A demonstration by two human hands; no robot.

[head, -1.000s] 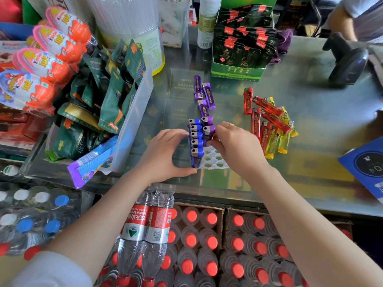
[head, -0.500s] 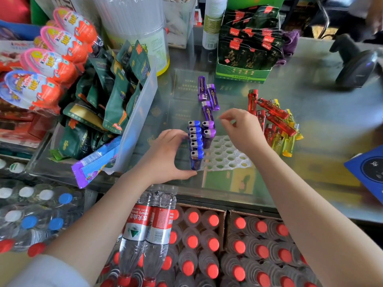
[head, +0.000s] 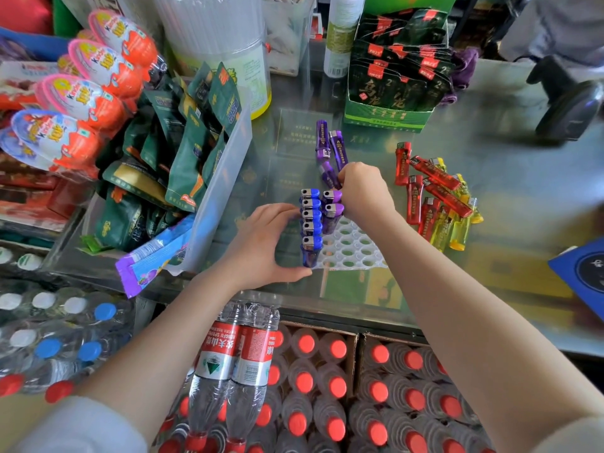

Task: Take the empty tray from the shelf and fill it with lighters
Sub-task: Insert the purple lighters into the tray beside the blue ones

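I had the white plastic tray with round holes [head: 351, 248] flat on the glass counter [head: 510, 197], near the front edge, because the lighters stand upright in its holes and it had to stay level and within easy reach. Its left column already held the row of blue lighters [head: 310, 223], standing close together, and beside them stood two purple lighters [head: 332, 209] that began the second column; most holes to the right lay bare, so I judged the filling barely begun.

My left hand [head: 261, 246] curved around the tray's left edge, fingers against the blue row and thumb along the near corner, to keep the light tray from sliding and the standing lighters from toppling. It steadied the tray and did not lift it.

My right hand [head: 364, 191] reached just past the tray's far edge, fingers curled down on one of the loose purple lighters [head: 328, 143] lying on the glass. It appeared to pinch one, though my knuckles hid the contact. I kept that pile close behind the tray so each pick was a short reach. My hands were apart, one on each side of the filled columns.

The red and yellow translucent lighters [head: 438, 197] lay heaped to the right, sorted by colour for later columns, I supposed.
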